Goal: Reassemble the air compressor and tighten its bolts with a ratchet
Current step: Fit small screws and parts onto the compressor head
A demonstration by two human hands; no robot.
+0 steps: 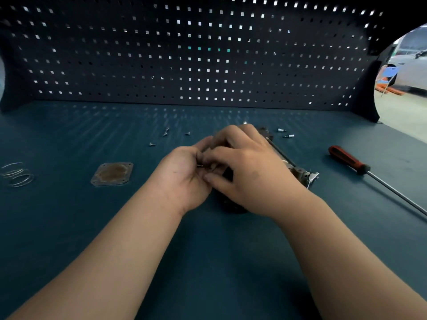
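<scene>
Both your hands meet in the middle of the table (208, 262), right over the air compressor (306, 176). Most of the compressor is hidden under your right hand (249, 174). Only a shiny metal end peeks out on the right, and a dark round part on the near side.

Your left hand (182, 179) has its fingers curled in. They pinch a small dark metal piece (200, 165) at the tips. It looks like a bolt, but it is too small to be sure. Your right first finger and thumb reach left to the same spot. I cannot tell if they pinch the piece too or only touch it.

Here is the thing that matters. The piece lies sideways, pointing left to right, and the compressor is just to its right, under your right palm. So I think the piece has to go to the right and a little down, into the body. The compressor's long side runs from far to near-right.

More loose bolts (288, 136) wait on the far side. A square plate (112, 173) lies to the left, well apart, and a wire spring (17, 174) lies farther left. A screwdriver (346, 159) with a red handle lies on the right, nearer your right hand. No ratchet shows.
</scene>
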